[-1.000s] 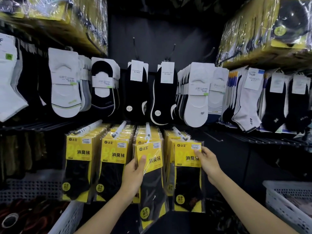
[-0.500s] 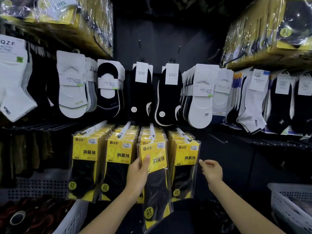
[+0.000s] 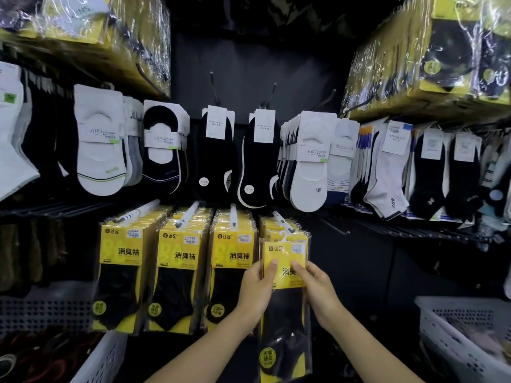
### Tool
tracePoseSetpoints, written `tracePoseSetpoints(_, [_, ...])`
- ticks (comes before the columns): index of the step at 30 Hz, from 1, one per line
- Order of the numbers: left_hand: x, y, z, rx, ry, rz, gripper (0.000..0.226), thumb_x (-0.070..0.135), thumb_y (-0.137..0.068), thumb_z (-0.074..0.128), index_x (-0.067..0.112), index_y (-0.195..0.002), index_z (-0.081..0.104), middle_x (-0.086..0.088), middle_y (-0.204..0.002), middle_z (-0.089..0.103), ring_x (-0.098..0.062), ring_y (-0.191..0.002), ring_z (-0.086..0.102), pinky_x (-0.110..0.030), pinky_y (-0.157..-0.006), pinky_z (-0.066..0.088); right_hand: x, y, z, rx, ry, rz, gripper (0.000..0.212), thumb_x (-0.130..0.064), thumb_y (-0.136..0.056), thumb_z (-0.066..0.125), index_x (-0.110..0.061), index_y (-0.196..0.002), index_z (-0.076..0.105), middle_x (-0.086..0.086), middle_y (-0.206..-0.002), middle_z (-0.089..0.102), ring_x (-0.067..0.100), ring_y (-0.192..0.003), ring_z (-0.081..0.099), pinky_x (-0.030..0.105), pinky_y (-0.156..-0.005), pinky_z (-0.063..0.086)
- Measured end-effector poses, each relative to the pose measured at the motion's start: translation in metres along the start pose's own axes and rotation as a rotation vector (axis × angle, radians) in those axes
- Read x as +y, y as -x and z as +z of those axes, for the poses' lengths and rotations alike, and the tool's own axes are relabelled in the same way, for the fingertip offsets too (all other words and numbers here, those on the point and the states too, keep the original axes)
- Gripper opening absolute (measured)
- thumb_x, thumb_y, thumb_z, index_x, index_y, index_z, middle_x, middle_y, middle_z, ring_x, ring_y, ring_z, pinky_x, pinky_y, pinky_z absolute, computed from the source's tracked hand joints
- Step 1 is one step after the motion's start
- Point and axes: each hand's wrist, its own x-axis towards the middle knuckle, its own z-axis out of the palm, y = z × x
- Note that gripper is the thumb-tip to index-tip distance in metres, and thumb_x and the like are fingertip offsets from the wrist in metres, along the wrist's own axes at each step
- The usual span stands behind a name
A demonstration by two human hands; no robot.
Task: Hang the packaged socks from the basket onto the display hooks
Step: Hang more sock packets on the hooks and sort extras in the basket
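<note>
Both of our hands held one yellow-and-black, clear-wrapped packet of socks (image 3: 284,324). The left hand (image 3: 257,288) had its thumb curled over the card's left edge and the right hand (image 3: 318,291) pinched its right, likely to keep it square. The packet's small white plastic hanger (image 3: 283,235) sat just at the tip of the rightmost white-sleeved display hook (image 3: 279,218); we couldn't tell if it had caught. Well right of that hook, lower, stood the white perforated plastic basket (image 3: 453,335).

Sock pack (image 3: 284,272): yellow card, black socks. Basket (image 3: 453,344): white. Hanging socks (image 3: 101,150): white, black.
</note>
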Motion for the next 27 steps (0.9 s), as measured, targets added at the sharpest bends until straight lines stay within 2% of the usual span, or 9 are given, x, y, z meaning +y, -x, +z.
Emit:
tracePoseSetpoints(3, [-0.003, -0.003, 0.006, -0.015, -0.02, -0.017, 0.02, 0.032, -0.095, 0.051, 0.021, -0.11, 0.058, 0.015, -0.094, 0.064, 0.011, -0.082, 0.061, -0.004, -0.067, 0.044, 0.002, -0.002, -0.013, 0.137, -0.067, 0.016, 0.019, -0.02, -0.092, 0.06, -0.005, -0.103, 0.066, 0.009, -0.093, 0.075, 0.022, -0.084, 0.072, 0.033, -0.073, 0.055])
tracePoseSetpoints(6, [-0.01, -0.006, 0.009, -0.034, -0.025, -0.051, 0.03, 0.036, -0.094, 0.052, 0.024, -0.122, 0.054, 0.011, -0.106, 0.061, 0.003, -0.097, 0.057, -0.009, -0.08, 0.044, 0.001, -0.007, -0.023, 0.231, -0.067, 0.02, 0.016, -0.019, -0.092, 0.06, -0.007, -0.101, 0.065, 0.01, -0.089, 0.074, 0.021, -0.08, 0.071, 0.033, -0.069, 0.055])
tracePoseSetpoints(9, [-0.017, -0.008, 0.013, -0.031, -0.019, -0.057, 0.033, 0.034, -0.094, 0.052, 0.023, -0.126, 0.053, 0.01, -0.108, 0.06, 0.003, -0.096, 0.057, -0.007, -0.074, 0.045, -0.001, -0.015, -0.024, 0.28, -0.029, 0.001, 0.014, -0.018, -0.092, 0.06, -0.007, -0.1, 0.065, 0.011, -0.093, 0.072, 0.022, -0.082, 0.069, 0.034, -0.074, 0.056])
tracePoseSetpoints(12, [-0.025, -0.011, 0.013, 0.011, 0.008, -0.071, 0.032, 0.033, -0.094, 0.053, 0.024, -0.124, 0.053, 0.009, -0.11, 0.061, -0.001, -0.101, 0.058, -0.01, -0.079, 0.047, -0.001, -0.025, -0.019, 0.269, 0.037, -0.027, 0.012, -0.016, -0.092, 0.06, -0.007, -0.099, 0.065, 0.012, -0.097, 0.072, 0.024, -0.088, 0.068, 0.035, -0.08, 0.055])
tracePoseSetpoints(17, [-0.044, -0.018, 0.012, 0.065, -0.04, -0.065, 0.043, 0.036, -0.095, 0.051, 0.024, -0.135, 0.044, 0.014, -0.121, 0.054, 0.013, -0.094, 0.05, 0.001, -0.068, 0.041, 0.005, -0.048, -0.011, 0.226, 0.112, -0.058, 0.006, -0.017, -0.092, 0.061, -0.012, -0.094, 0.064, 0.011, -0.1, 0.071, 0.025, -0.094, 0.068, 0.04, -0.088, 0.054])
tracePoseSetpoints(19, [-0.052, -0.023, 0.014, 0.057, -0.081, -0.048, 0.049, 0.039, -0.094, 0.05, 0.028, -0.14, 0.037, 0.017, -0.126, 0.049, 0.01, -0.101, 0.05, -0.002, -0.076, 0.041, 0.012, -0.06, -0.011, 0.232, 0.134, -0.057, 0.005, -0.019, -0.091, 0.062, -0.014, -0.09, 0.064, 0.01, -0.098, 0.072, 0.022, -0.091, 0.068, 0.036, -0.084, 0.055])
tracePoseSetpoints(20, [-0.056, -0.028, 0.016, 0.054, -0.094, -0.042, 0.052, 0.041, -0.094, 0.049, 0.029, -0.142, 0.034, 0.016, -0.132, 0.047, 0.006, -0.109, 0.049, -0.007, -0.086, 0.041, 0.016, -0.067, -0.011, 0.248, 0.149, -0.057, 0.006, -0.02, -0.09, 0.064, -0.014, -0.088, 0.065, 0.009, -0.096, 0.072, 0.02, -0.089, 0.068, 0.033, -0.081, 0.054])
tracePoseSetpoints(23, [-0.069, -0.047, 0.024, 0.065, -0.142, -0.046, 0.061, 0.047, -0.094, 0.046, 0.03, -0.148, 0.023, 0.01, -0.149, 0.034, -0.008, -0.135, 0.034, -0.03, -0.111, 0.032, 0.028, -0.09, -0.01, 0.319, 0.172, -0.026, 0.015, -0.03, -0.085, 0.069, -0.015, -0.081, 0.065, 0.006, -0.09, 0.071, 0.017, -0.084, 0.066, 0.032, -0.081, 0.052])
tracePoseSetpoints(27, [-0.082, -0.08, 0.036, 0.098, -0.175, -0.062, 0.065, 0.047, -0.095, 0.042, 0.031, -0.15, 0.012, 0.008, -0.156, 0.018, -0.012, -0.143, 0.019, -0.032, -0.114, 0.022, 0.042, -0.127, -0.008, 0.39, 0.193, 0.036, 0.029, -0.041, -0.081, 0.071, -0.013, -0.076, 0.064, 0.0, -0.083, 0.063, 0.01, -0.076, 0.056, 0.029, -0.073, 0.043])
